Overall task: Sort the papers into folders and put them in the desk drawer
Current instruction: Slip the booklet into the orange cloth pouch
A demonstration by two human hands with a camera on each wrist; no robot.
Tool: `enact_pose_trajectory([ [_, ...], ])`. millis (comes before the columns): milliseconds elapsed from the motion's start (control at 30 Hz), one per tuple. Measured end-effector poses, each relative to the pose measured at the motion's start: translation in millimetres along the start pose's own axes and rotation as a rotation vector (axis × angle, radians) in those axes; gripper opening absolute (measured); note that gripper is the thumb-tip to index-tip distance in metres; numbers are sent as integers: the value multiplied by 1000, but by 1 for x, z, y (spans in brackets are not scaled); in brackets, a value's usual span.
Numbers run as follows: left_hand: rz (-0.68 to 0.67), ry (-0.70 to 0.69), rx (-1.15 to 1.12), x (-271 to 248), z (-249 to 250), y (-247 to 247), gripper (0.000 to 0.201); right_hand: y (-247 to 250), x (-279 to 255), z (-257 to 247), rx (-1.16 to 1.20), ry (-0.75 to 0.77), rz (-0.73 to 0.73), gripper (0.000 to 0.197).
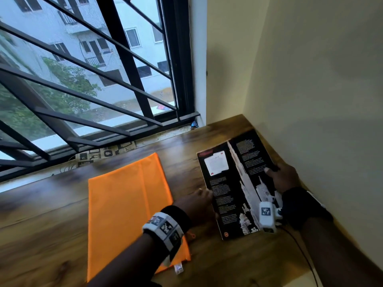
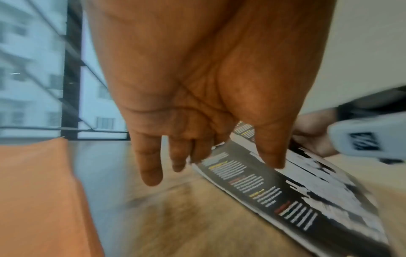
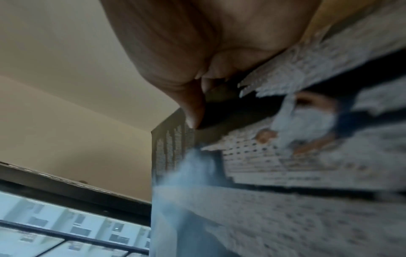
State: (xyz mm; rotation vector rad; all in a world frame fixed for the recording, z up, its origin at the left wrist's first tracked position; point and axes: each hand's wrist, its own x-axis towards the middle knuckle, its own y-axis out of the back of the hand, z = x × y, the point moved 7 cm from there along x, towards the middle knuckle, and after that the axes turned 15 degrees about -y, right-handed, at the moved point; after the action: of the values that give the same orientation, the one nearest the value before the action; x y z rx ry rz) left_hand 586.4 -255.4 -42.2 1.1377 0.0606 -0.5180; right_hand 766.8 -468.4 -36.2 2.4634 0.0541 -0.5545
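An orange folder lies flat and closed on the wooden desk. To its right is a black printed paper with white text and pictures, raised a little off the desk. My right hand pinches its right edge, thumb on top. In the right wrist view the thumb presses on the paper. My left hand is at the sheet's left edge, fingers fairly straight. The left wrist view has its thumb lying over the paper and the folder at the left.
A barred window runs along the desk's far side. A cream wall closes the right side, forming a corner. A brown printed carton strip lies on the sill. A black cable trails from my right wrist.
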Motion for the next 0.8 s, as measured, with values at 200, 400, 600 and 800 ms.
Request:
enact_pose_trajectory([
  [200,682,253,-1080,-16,-56,53,96,-3,-25,-29,448,192,-142,17],
  [400,1031,113,-1005,-22,-61,116,46,-7,-52,-71,663,351,-219,16],
  [600,947,114,-1017,-8,-73,126,93,-14,-63,-85,735,385,-417,35],
  [800,934,-143,-1257,5,-73,131,51,-3,-63,-88,671,435,-453,40],
])
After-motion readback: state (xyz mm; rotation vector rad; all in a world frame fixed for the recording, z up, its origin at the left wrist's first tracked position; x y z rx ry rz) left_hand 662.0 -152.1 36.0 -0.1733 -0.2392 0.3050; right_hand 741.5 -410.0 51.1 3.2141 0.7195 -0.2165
